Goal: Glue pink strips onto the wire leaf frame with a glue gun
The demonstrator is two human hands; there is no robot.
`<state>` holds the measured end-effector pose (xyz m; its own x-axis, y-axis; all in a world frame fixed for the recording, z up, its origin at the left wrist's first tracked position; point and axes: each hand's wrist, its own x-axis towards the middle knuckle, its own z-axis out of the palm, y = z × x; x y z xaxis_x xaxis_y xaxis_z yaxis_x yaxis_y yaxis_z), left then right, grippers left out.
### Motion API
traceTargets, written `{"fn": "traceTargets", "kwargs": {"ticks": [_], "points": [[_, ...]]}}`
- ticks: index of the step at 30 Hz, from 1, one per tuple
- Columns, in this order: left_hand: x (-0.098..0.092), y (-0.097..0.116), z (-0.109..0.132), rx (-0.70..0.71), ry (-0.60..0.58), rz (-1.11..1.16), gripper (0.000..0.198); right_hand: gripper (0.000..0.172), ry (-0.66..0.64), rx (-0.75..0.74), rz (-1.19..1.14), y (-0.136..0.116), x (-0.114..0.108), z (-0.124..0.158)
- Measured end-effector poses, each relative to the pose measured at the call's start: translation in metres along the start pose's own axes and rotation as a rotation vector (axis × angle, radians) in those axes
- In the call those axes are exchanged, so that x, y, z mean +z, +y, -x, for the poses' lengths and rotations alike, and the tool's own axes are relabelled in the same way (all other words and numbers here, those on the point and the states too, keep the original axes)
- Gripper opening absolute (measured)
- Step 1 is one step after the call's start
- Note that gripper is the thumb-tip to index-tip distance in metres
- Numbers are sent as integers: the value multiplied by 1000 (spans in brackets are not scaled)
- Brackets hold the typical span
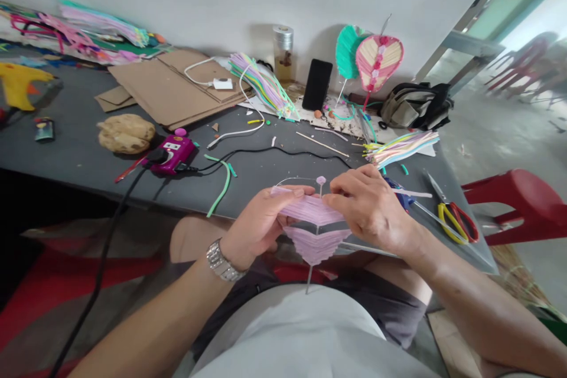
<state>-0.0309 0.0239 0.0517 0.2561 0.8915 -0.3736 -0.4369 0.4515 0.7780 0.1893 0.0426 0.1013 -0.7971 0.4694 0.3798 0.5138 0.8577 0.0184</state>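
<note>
A small lilac hand fan [315, 245], built from rows of fuzzy pipe cleaners on a thin stick with a round lilac tip, is held upright above my lap. A gap shows between its upper rows and its V-shaped lower part. My left hand [261, 218], with a metal watch at the wrist, grips the upper rows from the left, thumb on top. At the right edge my right hand [370, 207] is closed, fingertips pinching the fan near the stick. A pale pipe cleaner [414, 193] sticks out behind the right hand; whether the fingers hold it is hidden. A thin wire arcs over the left thumb.
Scissors [458, 221] and a blue-handled tool [405, 198] lie to the right. Pipe cleaner bundles [401, 147], a phone [317, 84], two finished fans [378, 62] and a bottle [283, 53] stand behind. Leftward are a purple power socket [172, 153], cardboard [177, 82] and a yellow glue gun [22, 82].
</note>
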Motion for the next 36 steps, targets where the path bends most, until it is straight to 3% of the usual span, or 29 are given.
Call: {"fn": "traceTargets", "kwargs": {"ticks": [10,16,19,22,24,29,36], "points": [[0,-1,-1,-29,3,14,24,26,-52,-112,174,-7,0,-6],[-2,-5,-5,-41,49,37,26,23,-78,-134,115,-1,1,-9],[-3,-3,-8,6,77,50,26,20,92,4,40,4,2,-3],[-5,-1,-9,59,74,66,26,17,334,236,-78,8,5,7],[-6,0,-9,65,64,73,27,17,406,398,-225,11,11,13],[-9,-4,-9,68,74,62,30,17,347,653,-568,20,23,20],[-11,-7,-11,59,99,46,31,30,216,791,-744,22,19,25]]}}
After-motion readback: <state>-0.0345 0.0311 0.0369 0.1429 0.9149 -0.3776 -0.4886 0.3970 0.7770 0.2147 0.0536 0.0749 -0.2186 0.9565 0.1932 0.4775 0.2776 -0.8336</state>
